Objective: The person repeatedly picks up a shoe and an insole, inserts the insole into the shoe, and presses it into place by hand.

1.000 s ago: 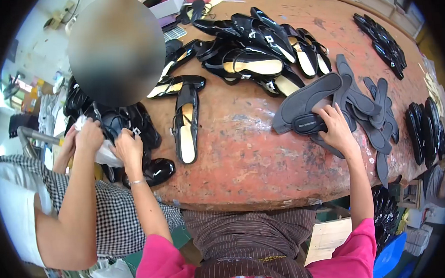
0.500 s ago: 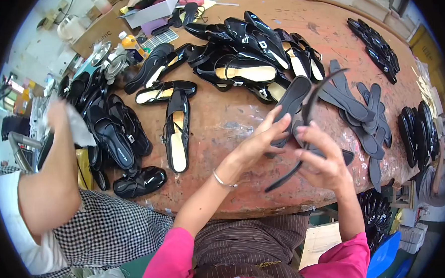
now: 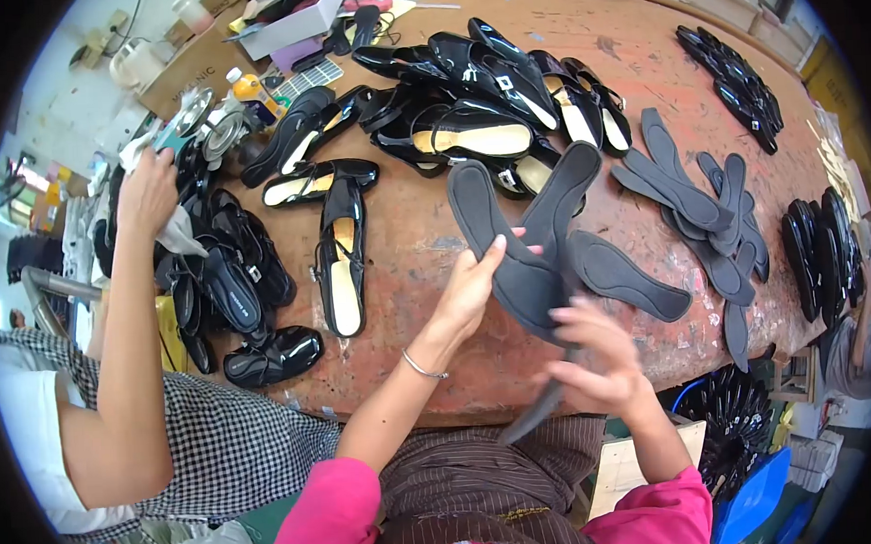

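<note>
My left hand [image 3: 469, 295] grips a dark grey shoe insole [image 3: 492, 235] near its middle, thumb on top, its rounded end pointing away from me. A second insole [image 3: 566, 193] slants behind it; I cannot tell whether that one is also held. To the right, my right hand [image 3: 600, 357] has its fingers around another insole [image 3: 534, 415], seen nearly edge-on and blurred, its lower end hanging past the table edge. A single insole [image 3: 635, 281] lies flat on the table just beyond my right hand.
Loose insoles [image 3: 690, 193] lie piled at right. Black patent shoes [image 3: 473, 134] are heaped behind my hands, with more shoes [image 3: 343, 257] at left and stacks [image 3: 824, 255] at the right edge. A co-worker's hand [image 3: 148, 192] holds a white cloth [image 3: 179, 233] over shoes at left.
My left hand has moved slightly left and down, showing its insole flat-on. My right hand has lowered with its insole. The co-worker's hand has moved right, over the shoes.
</note>
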Tool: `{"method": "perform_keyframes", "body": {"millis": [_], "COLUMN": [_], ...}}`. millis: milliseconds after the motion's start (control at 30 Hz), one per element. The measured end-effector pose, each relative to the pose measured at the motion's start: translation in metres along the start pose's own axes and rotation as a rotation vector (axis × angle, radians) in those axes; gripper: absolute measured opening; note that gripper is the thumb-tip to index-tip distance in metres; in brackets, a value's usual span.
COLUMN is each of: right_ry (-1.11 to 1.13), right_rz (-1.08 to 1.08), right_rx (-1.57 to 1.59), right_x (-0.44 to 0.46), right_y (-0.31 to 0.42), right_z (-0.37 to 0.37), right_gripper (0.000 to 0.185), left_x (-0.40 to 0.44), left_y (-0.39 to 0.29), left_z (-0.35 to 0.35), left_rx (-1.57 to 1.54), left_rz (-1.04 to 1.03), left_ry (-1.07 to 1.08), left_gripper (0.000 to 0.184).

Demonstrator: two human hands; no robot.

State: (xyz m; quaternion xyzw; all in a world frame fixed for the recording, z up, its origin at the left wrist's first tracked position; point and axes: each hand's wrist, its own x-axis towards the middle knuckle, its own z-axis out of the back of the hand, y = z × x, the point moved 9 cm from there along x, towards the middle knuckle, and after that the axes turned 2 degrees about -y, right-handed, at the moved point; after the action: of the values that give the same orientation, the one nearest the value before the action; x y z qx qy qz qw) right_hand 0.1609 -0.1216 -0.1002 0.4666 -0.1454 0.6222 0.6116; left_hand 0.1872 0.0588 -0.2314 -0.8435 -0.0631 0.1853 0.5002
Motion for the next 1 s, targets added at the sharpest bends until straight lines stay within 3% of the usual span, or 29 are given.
{"method": "perform_keyframes", "body": {"millis": [100,167,200,267,300,400,533,600,667,733,767,800,833,900,933,1000], "right_ry": [-0.600,-0.965,-1.029,-1.008,-0.943,-0.680,-0.441,-0.277,-0.247,-0.188,-0.163,-0.173,-0.186,-0.443,-0.464,-0.519], "right_rz": [-0.086,-0.251,-0.346,-0.566,-0.685,-1.052,-1.419,-1.534,-1.640,-1.593,-1.568,-1.528,-1.490,-1.385,-1.356,-1.277], "right_rx": [-0.031,0.269,0.503,1.065,1.128,1.227,1.582,1.682,1.634,1.665,1.676,1.652,1.628,1.298,1.309,1.141], "right_x": [-0.041,-0.074,-0.076,-0.055,-0.055,-0.084,-0.125,-0.140,-0.140,-0.140,-0.140,-0.139,-0.134,-0.127,-0.117,-0.109], "right_y": [0.002,-0.014,-0.021,-0.025,-0.030,-0.046,-0.009,0.020,0.035,0.023,0.009,-0.012,-0.035,-0.086,-0.092,-0.102], "right_z": [0.081,0.121,0.122,0.086,0.068,0.002,-0.103,-0.136,-0.154,-0.167,-0.172,-0.171,-0.167,-0.131,-0.110,-0.076], "right_gripper": [0.046,0.057,0.062,0.061,0.061,0.063,0.065,0.061,0.062,0.062,0.062,0.062,0.063,0.065,0.066,0.066], "left_x": [0.011,0.034,0.037,0.027,0.018,-0.029,-0.091,-0.107,-0.114,-0.115,-0.126,-0.132,-0.140,-0.158,-0.165,-0.174], "left_y": [-0.002,0.013,0.013,0.001,-0.009,-0.071,-0.089,-0.073,-0.069,-0.069,-0.075,-0.075,-0.078,-0.084,-0.086,-0.087], "left_z": [0.026,0.039,0.035,0.018,0.017,0.023,0.124,0.180,0.199,0.204,0.201,0.202,0.193,0.168,0.150,0.120], "left_rx": [-0.001,0.267,0.407,0.616,0.681,1.527,1.719,1.513,1.397,1.238,1.187,1.054,1.031,0.935,0.932,1.125], "left_rz": [-0.018,-0.096,-0.104,-0.089,-0.164,-0.732,-0.485,-0.331,-0.346,-0.403,-0.509,-0.427,-0.403,-0.326,-0.300,-0.337], "left_ry": [-0.061,-0.086,-0.119,-0.206,-0.245,-0.642,-1.159,-1.140,-1.082,-0.962,-1.011,-0.967,-0.878,-0.669,-0.529,-0.289], "left_gripper": [0.039,0.050,0.058,0.077,0.086,0.088,0.090,0.094,0.091,0.088,0.085,0.086,0.088,0.097,0.102,0.101]}}
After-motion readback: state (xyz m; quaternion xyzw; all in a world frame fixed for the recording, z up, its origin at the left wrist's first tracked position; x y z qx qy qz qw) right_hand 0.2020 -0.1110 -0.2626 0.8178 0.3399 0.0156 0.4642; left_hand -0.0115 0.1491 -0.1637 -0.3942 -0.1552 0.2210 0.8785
